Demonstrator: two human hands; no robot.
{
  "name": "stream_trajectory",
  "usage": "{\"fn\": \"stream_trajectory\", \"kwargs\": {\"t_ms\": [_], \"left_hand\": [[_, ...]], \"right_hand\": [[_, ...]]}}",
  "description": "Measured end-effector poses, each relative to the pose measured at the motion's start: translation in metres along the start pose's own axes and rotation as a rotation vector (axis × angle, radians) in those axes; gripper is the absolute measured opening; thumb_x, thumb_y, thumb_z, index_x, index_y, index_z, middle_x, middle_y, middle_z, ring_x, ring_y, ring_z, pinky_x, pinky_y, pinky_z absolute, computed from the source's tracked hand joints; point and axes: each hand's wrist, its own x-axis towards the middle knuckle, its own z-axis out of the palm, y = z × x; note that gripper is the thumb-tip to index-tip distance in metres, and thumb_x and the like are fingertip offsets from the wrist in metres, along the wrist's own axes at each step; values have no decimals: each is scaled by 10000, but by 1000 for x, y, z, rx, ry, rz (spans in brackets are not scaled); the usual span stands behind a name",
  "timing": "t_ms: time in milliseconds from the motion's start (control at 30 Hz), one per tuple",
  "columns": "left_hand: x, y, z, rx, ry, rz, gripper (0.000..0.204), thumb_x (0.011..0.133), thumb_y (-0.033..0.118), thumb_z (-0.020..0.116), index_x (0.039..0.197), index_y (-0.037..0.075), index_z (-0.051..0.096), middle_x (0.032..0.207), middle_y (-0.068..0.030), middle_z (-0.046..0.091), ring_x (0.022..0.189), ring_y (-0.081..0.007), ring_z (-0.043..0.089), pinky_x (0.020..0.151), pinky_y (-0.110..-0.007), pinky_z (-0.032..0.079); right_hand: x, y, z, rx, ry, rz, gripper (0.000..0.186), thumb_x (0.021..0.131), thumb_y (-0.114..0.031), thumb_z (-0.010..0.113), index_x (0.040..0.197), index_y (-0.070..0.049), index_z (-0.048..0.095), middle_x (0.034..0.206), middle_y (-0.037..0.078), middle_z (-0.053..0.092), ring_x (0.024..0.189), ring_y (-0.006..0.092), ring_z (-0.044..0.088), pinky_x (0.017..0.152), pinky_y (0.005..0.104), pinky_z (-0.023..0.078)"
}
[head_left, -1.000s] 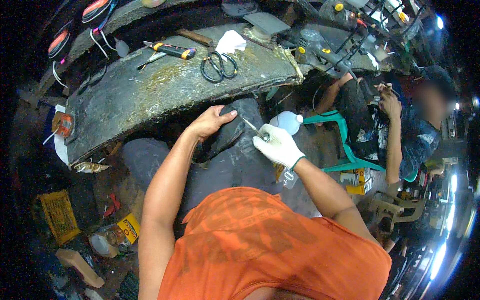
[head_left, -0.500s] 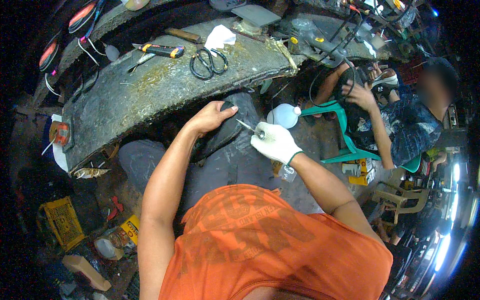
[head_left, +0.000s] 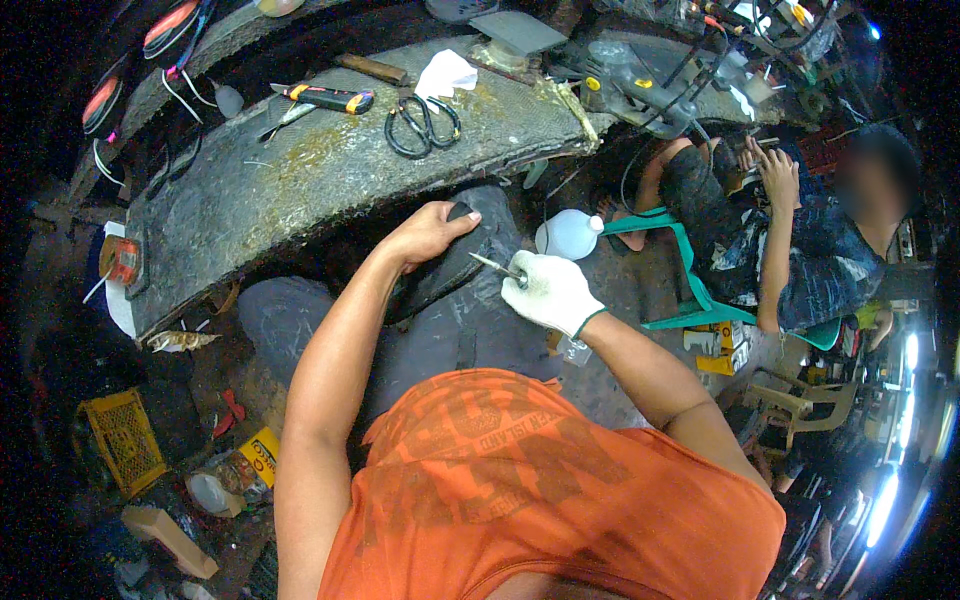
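A black shoe, partly hidden by my arm, rests across my thighs. My bare left hand is closed on its far end, thumb on top. In a white knit glove, my right hand grips an awl by its handle, which the fingers mostly cover. The awl's bare metal point is directed left, close to the shoe's right edge; I cannot tell whether it touches.
On the bench ahead lie scissors, a utility knife and white paper. A whitish bottle stands beyond my glove. At right, a person sits on a green chair. A yellow crate is at lower left.
The awl's point has shifted slightly left and down, while my left hand keeps its hold on the shoe. The seated person's raised hand has moved up and right.
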Motion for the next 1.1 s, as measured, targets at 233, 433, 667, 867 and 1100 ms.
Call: {"fn": "stream_trajectory", "kwargs": {"t_ms": [233, 433, 667, 867, 1100], "left_hand": [[4, -7, 3, -65, 1, 15, 443, 1087, 367, 702, 1234, -48, 749, 1056, -78, 782, 904, -145, 699, 853, -344, 584], [10, -14, 1, -50, -11, 22, 468, 1080, 378, 712, 1248, -57, 739, 1068, -85, 781, 910, -152, 702, 859, -349, 582], [22, -28, 1, -91, -30, 15, 544, 1066, 412, 725, 1283, -86, 704, 1106, -131, 769, 949, -183, 703, 877, -373, 575], [24, -28, 1, -74, -20, 10, 530, 1070, 409, 724, 1269, -82, 711, 1106, -127, 772, 948, -183, 704, 882, -380, 575], [17, -20, 1, -80, -7, 7, 513, 1075, 405, 720, 1260, -74, 719, 1091, -122, 776, 948, -177, 704, 889, -381, 578]], "right_hand": [[5, 6, 7, 66, 10, 45, 273, 927, -359, 673, 977, -94, 709, 904, 217, 760, 872, 454, 745, 799, 532, 595], [4, 10, 10, 122, 20, 60, 286, 926, -375, 683, 991, -99, 719, 922, 214, 766, 875, 447, 750, 807, 521, 598], [1, 4, 6, 52, 9, 29, 292, 933, -382, 686, 1003, -99, 704, 880, 200, 757, 859, 443, 749, 786, 529, 594], [1, 3, 5, 56, -8, 40, 299, 933, -383, 681, 1005, -93, 703, 866, 208, 754, 849, 442, 747, 788, 534, 597], [3, 3, 7, 4, 17, 5, 294, 937, -382, 661, 978, -93, 698, 856, 214, 747, 835, 448, 743, 774, 539, 596]]}}
